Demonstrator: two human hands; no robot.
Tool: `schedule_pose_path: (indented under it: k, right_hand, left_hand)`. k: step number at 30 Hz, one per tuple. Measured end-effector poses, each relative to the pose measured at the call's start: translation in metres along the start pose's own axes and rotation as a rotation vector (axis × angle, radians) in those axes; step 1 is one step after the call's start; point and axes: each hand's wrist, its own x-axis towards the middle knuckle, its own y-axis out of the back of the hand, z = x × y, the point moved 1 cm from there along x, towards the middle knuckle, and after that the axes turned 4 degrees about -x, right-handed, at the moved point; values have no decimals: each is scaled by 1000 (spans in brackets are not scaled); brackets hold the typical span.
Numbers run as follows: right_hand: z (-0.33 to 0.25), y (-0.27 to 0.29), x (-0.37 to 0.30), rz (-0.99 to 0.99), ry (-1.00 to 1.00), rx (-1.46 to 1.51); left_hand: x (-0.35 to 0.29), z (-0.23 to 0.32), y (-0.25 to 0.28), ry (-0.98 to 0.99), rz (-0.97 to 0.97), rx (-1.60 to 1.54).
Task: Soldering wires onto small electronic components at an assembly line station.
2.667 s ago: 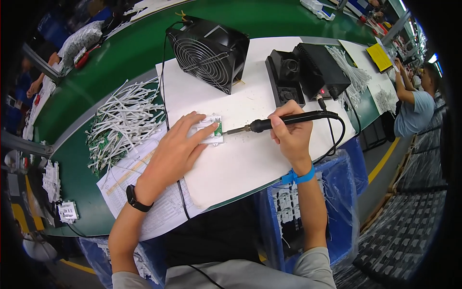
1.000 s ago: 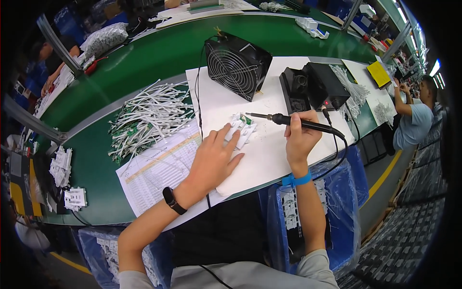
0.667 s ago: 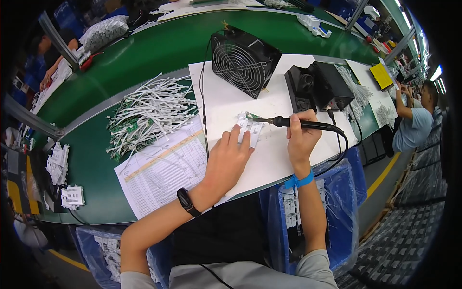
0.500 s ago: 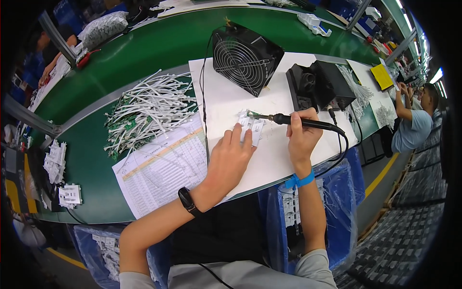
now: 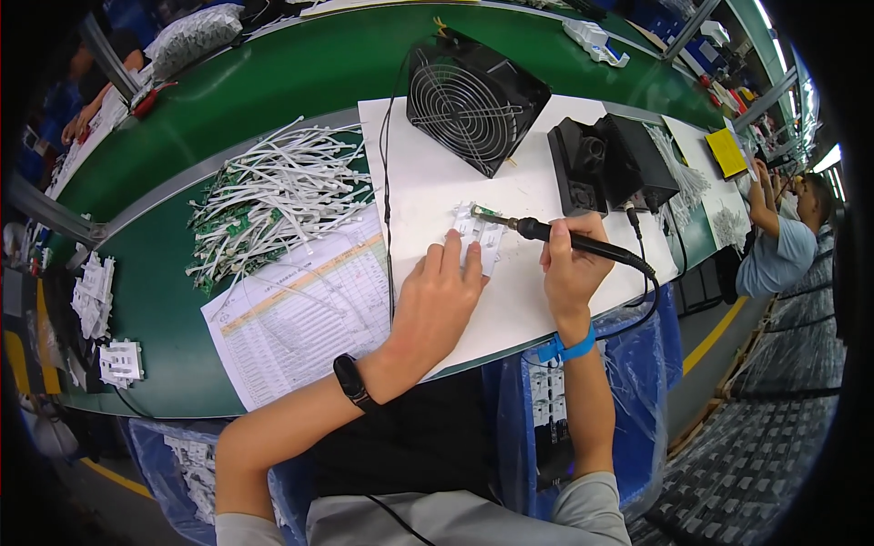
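Observation:
A small white plastic housing (image 5: 492, 238) lies on the white sheet in front of me, a small green circuit board (image 5: 485, 212) at its far end. My left hand (image 5: 434, 296) holds the housing down at its near side, fingertips and thumb pressed on it. In my right hand (image 5: 575, 264) is a black soldering iron (image 5: 535, 229), gripped like a pen. Its tip points left and meets the board, or sits just above it; I cannot tell which. The iron's cable loops down on the right.
A black fan (image 5: 473, 105) stands beyond the work, with a black soldering station (image 5: 628, 164) to its right. Left are a heap of white cables with green boards (image 5: 282, 200), a printed sheet (image 5: 300, 318) and more white housings (image 5: 121, 364). Blue lined bins (image 5: 601, 428) flank me; a person (image 5: 783, 237) works at right.
The view has shifted slightly. Both hands keep their places at the housing; the iron's tip stays at the board with hardly any movement.

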Motion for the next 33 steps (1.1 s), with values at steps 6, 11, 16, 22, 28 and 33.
schedule_pose_path:
  k: [6,11,16,22,28,33]
  right_hand:
    - [3,2,-4,52,34,-27]
    - [-7,3,-2,231,2,50]
    - [1,9,-1,271,41,22]
    - [5,8,-2,245,35,3]
    - [1,7,0,226,38,-56]
    - [0,8,-2,224,17,-71]
  left_hand:
    - [-1,0,0,-12,-6,2]
    - [-1,0,1,-13,-8,1]
    - [-1,1,0,-24,5,11]
    - [-2,0,0,-20,3,28]
    - [-3,0,-1,-21,14,39]
    - [-5,0,-5,-33,32,72]
